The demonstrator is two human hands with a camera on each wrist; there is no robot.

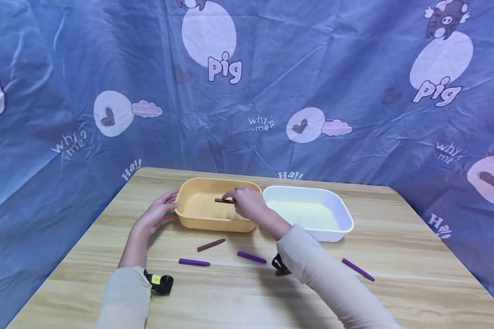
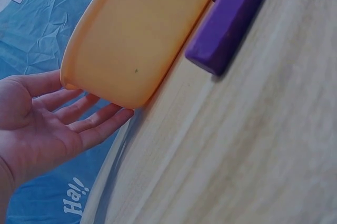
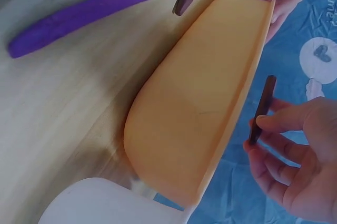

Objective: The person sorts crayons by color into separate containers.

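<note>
My right hand (image 1: 249,203) pinches a brown crayon (image 3: 263,108) between thumb and fingers, above the yellow-orange plastic bin (image 1: 214,225). In the right wrist view the crayon stands beyond the bin's rim, higher than its wall. At the bin's left end, my left hand (image 1: 160,212) touches the outer wall with its fingers spread and nearly straight, thumb by the rim. Just in front of the bin lie a second brown crayon (image 1: 211,245) and two purple ones, a left purple crayon (image 1: 194,262) and a middle purple crayon (image 1: 252,257).
Beside the yellow-orange bin, on its right, stands a white bin (image 1: 331,235). Another purple crayon (image 1: 358,269) lies at the right of the wooden table (image 1: 214,301). A blue printed cloth (image 1: 247,151) hangs behind the table. My right forearm passes over the white bin's near left corner.
</note>
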